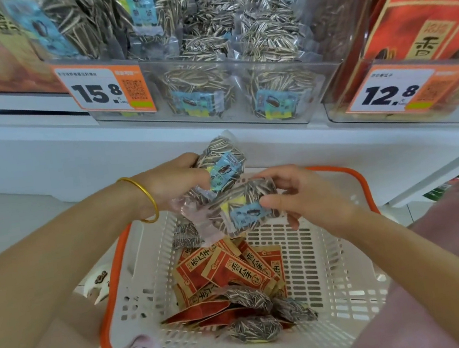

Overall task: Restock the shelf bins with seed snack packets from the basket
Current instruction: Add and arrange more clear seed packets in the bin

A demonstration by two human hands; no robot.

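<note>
Above the basket, two clear sunflower seed packets are held in the air, one in each hand. The upper packet (221, 164) is gripped by the left hand (173, 178), whose fingers curl round its left side. The lower packet (242, 210) overlaps it just beneath and is pinched at its right edge between the thumb and fingers of the right hand (298, 194). So each packet lies inward of its hand, and the two touch in the middle.

The step in hand looks like gathering matching packets before lifting them to the shelf. To do it well, I would square the two up with their blue labels facing forward, keep a firm hold on the slippery film, and carry them straight up and far into the clear bin (237, 62) behind the 15.8 price tag (106, 89), which already holds the same striped seeds. They should be set upright in front, labels out, like the ones showing through its wall.

Below the hands, the basket (367, 185) holds red seed packets (229, 270) and more clear packets (254, 328) at its near end. The red ones probably belong to the right-hand bin, marked by the 12.8 price tag (395, 90).
</note>
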